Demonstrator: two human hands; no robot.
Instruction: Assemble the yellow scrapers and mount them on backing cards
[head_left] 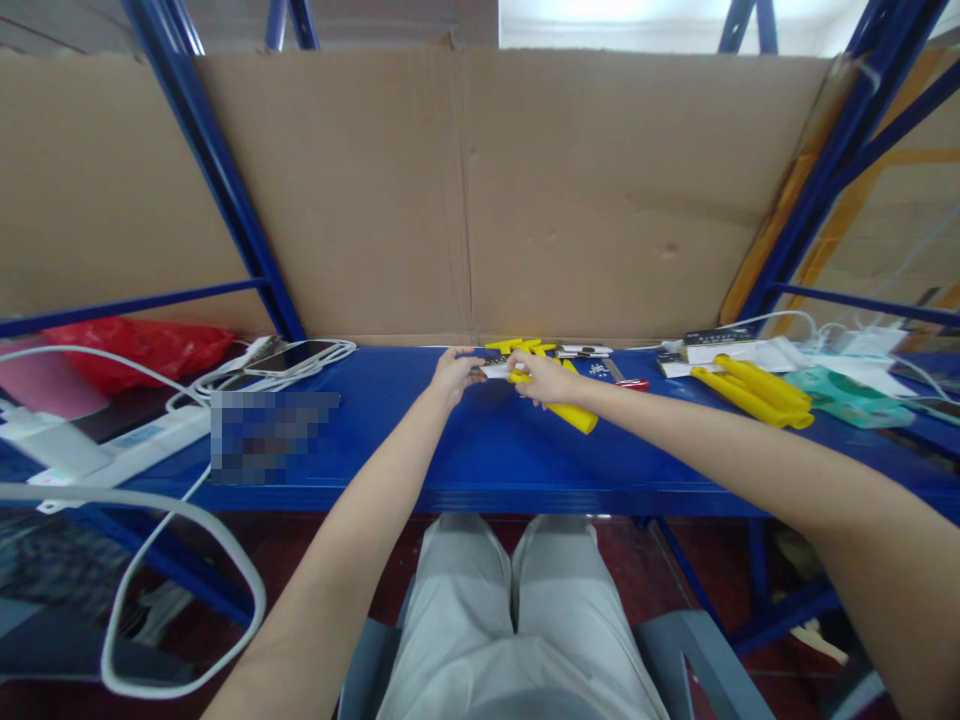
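Over the middle of the blue table, my left hand (454, 376) is closed with its fingertips on one end of a small flat white-and-metal piece (495, 370). My right hand (546, 380) meets it from the other side, pinching a small yellow part (517, 377) against that piece. Details at the fingertips are too small to make out. A yellow tube-like handle (576, 416) shows just below my right hand. Behind the hands lie several yellow pieces (525, 346) and some black-and-white pieces (583, 351). Tiny silvery bits (600, 369) and a red item (636, 384) are right of them.
Yellow tubes (750, 390), a green plastic bag (847, 396) and black-and-white boxes (716, 345) lie at right. At left are a white power strip (150, 445), coiled cables, a phone (292, 358) and a red bag (142, 350). A cardboard wall (585, 200) backs the blue table (390, 450).
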